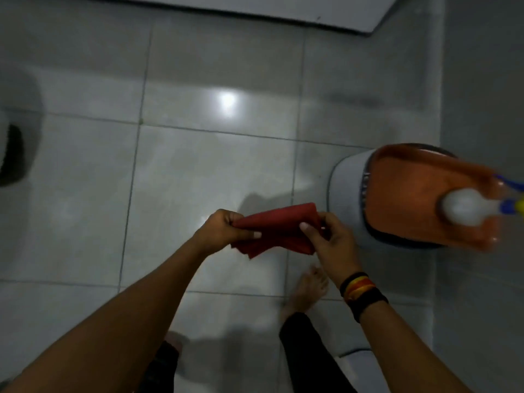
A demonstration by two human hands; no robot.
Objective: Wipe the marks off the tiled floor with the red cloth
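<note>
I hold a folded red cloth (276,229) in the air above the pale tiled floor (198,171), at waist height. My left hand (224,226) pinches its left edge and my right hand (330,238) grips its right edge, thumb on top. The cloth hangs between them in a few layers. A faint dark smear (354,99) shows on a tile at the upper right. My bare feet stand on the tiles below the cloth.
A white round stool (344,177) at the right carries an orange tray (419,194) with a white spray bottle (467,207). A white wall (482,80) runs along the right. A pale panel edge (255,12) lies across the top. A dark object (11,154) sits at the left edge.
</note>
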